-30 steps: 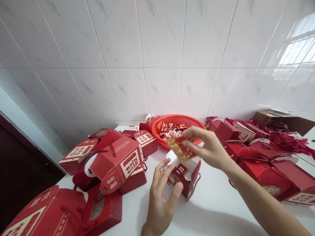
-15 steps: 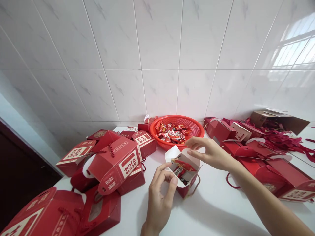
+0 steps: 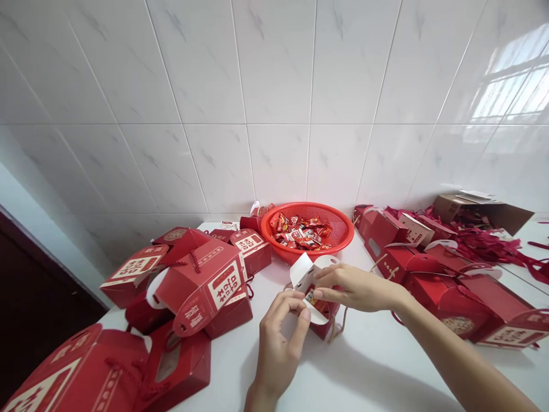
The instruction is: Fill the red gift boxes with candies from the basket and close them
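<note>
Nearest, the left hand [image 3: 278, 348] curls loosely at the edge of the box [image 3: 321, 331] on the table [image 3: 227, 375]; whether it pinches is unclear. The right hand [image 3: 363, 289] bends over a packet [image 3: 320, 305] inside, its hold hidden. It looks like settling contents; the next move calls for fingers clear of the flaps [image 3: 301, 269]. Beyond: a basket [image 3: 342, 226] of sweets [image 3: 300, 234].

bright w/ glare on rt tiles [image 3: 501, 91]

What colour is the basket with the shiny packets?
Bright red basket, best seen in the head view.
</note>
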Tool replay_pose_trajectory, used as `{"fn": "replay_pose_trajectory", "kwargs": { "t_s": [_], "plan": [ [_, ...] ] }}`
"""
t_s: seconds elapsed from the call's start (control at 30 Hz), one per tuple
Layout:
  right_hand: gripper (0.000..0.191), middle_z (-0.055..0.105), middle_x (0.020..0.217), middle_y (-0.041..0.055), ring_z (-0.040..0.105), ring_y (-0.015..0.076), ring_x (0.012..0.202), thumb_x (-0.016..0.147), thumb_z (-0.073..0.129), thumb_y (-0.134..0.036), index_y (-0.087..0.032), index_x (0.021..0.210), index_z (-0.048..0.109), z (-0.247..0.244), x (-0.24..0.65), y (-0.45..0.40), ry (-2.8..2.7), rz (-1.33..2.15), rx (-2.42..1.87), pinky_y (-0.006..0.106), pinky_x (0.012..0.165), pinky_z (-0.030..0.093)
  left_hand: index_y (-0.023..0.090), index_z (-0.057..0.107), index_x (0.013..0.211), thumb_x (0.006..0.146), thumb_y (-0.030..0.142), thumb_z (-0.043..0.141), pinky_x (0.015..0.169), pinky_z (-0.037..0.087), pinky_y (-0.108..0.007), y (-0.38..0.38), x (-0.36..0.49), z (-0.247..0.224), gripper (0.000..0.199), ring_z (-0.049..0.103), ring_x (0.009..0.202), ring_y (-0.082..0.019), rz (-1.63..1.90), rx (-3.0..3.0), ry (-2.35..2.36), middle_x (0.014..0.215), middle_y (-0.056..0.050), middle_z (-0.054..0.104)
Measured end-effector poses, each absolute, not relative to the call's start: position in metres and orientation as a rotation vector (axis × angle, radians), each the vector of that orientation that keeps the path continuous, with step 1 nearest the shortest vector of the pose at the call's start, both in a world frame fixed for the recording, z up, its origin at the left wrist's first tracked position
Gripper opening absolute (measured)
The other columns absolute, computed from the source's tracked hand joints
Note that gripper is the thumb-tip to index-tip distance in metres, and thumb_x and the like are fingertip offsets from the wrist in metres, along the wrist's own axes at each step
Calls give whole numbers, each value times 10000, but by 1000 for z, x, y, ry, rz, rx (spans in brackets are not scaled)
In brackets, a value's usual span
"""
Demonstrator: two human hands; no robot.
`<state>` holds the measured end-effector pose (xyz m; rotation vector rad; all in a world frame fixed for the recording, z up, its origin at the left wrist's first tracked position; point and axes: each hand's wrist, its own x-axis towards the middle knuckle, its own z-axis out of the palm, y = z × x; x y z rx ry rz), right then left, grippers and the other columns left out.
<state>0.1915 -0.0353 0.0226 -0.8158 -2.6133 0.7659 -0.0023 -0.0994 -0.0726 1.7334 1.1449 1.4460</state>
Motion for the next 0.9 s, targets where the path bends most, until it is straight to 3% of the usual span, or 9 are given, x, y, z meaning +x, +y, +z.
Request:
{"fn": "replay_pose_trajectory", "kwargs": {
  "t_s": [0.23, 0.33, 0.43, 0.5, 0.63, 0.77, 0.9],
  "plan": [
    [326, 739, 1067, 39, 670, 199, 954, 931, 652, -485, -228, 1116, 727, 41, 214, -41, -2614, 905, -890, 293, 828, 514, 213, 652, 847, 955, 268, 557, 900, 506, -326, -97, -3, -73, 154, 651, 1035, -235, 1486, 1760, 1145, 994, -71, 672],
    [344, 722, 1171, 62, 667, 247, 1072, 878, 720, -427, -243, 1169, 709, 34, 226, -42, -2523, 764, -1014, 367, 939, 520, 215, 656, 890, 923, 221, 565, 836, 527, -323, -100, -3, -73, 97, 660, 953, -228, 1462, 1834, 1096, 993, -74, 669],
    [477, 600, 1410, 105, 547, 312, 1309, 862, 723, -395, -273, 1313, 630, 12, 229, -40, -2349, 498, -1157, 492, 1090, 445, 228, 679, 998, 901, 229, 587, 860, 533, -359, -101, -4, -75, 134, 653, 1030, -255, 1465, 1864, 1148, 1199, -111, 635],
    [589, 514, 1503, 122, 469, 331, 1392, 864, 714, -424, -285, 1409, 542, -4, 228, -39, -2250, 412, -1223, 545, 1139, 391, 242, 657, 1138, 895, 269, 609, 923, 524, -411, -100, -4, -77, 250, 619, 1152, -292, 1510, 1822, 1244, 1402, -136, 530],
    [692, 528, 1494, 149, 494, 343, 1380, 857, 716, -435, -260, 1472, 453, -26, 224, -39, -2161, 464, -1264, 564, 1134, 398, 255, 518, 1384, 874, 227, 602, 1110, 413, -522, -97, -5, -82, 518, 449, 1403, -338, 1479, 1816, 1261, 1587, -148, 362],
    [641, 560, 1477, 125, 531, 324, 1356, 876, 686, -384, -256, 1460, 454, -35, 218, -44, -2089, 547, -1210, 541, 1116, 432, 258, 406, 1488, 853, 152, 572, 1160, 370, -521, -98, -3, -83, 665, 433, 1427, -305, 1360, 1862, 1118, 1519, -139, 481],
    [484, 631, 1399, 101, 618, 289, 1265, 918, 612, -335, -259, 1389, 530, -39, 213, -49, -2031, 619, -1125, 480, 1052, 510, 239, 484, 1443, 881, 293, 632, 1100, 428, -535, -101, -3, -78, 584, 513, 1340, -338, 1274, 1870, 1123, 1417, -159, 570]
  ]
}}
